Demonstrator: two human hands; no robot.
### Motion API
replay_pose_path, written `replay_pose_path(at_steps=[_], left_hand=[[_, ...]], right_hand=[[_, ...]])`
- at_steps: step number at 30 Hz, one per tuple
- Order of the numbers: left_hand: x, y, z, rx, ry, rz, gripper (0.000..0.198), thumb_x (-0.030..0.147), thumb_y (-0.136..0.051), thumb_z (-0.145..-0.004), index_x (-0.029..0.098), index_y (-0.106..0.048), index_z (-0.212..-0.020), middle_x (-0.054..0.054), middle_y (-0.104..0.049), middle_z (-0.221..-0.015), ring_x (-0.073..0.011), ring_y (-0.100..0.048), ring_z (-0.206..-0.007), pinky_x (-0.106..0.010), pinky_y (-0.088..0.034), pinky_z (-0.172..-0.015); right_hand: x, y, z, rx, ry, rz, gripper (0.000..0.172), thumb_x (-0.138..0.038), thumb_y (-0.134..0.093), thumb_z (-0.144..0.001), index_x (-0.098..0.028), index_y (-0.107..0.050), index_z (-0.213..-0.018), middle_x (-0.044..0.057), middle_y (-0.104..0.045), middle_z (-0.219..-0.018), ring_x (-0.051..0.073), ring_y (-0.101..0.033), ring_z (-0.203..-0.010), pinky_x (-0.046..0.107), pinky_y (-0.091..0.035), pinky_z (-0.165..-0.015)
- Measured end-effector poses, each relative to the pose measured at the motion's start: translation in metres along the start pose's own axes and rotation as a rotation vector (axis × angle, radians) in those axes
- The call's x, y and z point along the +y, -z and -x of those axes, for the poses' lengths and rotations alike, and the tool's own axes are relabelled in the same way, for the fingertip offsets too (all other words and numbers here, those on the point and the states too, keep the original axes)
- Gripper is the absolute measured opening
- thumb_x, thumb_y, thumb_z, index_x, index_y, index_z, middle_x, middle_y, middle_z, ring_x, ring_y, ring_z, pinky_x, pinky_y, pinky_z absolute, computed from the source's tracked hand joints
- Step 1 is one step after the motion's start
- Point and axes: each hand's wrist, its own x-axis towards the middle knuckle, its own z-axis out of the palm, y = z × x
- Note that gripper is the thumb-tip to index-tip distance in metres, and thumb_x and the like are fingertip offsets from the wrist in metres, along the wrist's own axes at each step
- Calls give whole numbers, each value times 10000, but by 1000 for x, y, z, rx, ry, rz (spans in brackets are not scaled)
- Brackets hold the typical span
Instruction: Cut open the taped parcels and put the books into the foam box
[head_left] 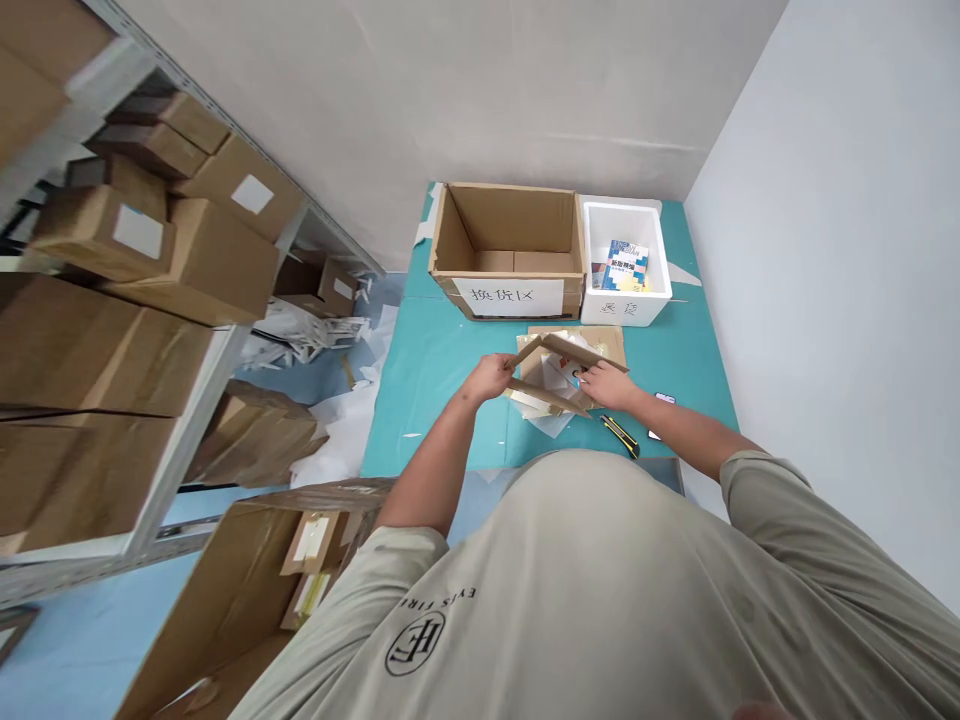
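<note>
Over the teal tabletop (442,355), the left hand (491,376) grips a cardboard box (551,397), opened out, by its left edge, apparently steadying it while the right hand (606,384), its grip unclear, reaches inside, a cutter (620,437) lying near right.

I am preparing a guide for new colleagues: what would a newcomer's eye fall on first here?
Probably the bright teal table in the middle, where the left hand holds a small opened carton, with the right hand at its right side. At the table's far side, a large open cardboard box stands beside a white foam bin holding a blue-and-white book. Brown cartons crowd the rack at the left.
</note>
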Motion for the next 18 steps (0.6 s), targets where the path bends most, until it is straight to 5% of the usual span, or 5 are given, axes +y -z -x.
replay_pose_path(at_steps=[6,13,18], left_hand=[[-6,11,12,-118,53,126,270,480,-762,-792,241,-862,-870,-28,-726,-729,-233,-645,-733,-309,-487,-631],[16,18,17,-93,91,580,581,686,-1061,-626,211,-890,-915,-112,-855,-918,-348,-825,-1007,-489,-712,-959],[35,19,15,5,-39,385,606,568,-1122,-558,222,-907,-1007,-98,-868,-956,-367,-825,-1102,-480,-682,-1048]], right_hand=[[29,2,22,96,-215,33,332,-156,-619,-1096,-159,-850,-1334,218,-773,-1293,371,-659,-1235,485,-466,-1106],[59,-10,34,597,-438,-170,93,-241,-746,-980,-241,-833,-1014,186,-523,-1787,487,-374,-1649,699,-404,-1298],[70,-9,37,558,-456,-218,128,-319,-747,-1033,-245,-835,-1090,210,-584,-1739,508,-451,-1600,756,-415,-1290]])
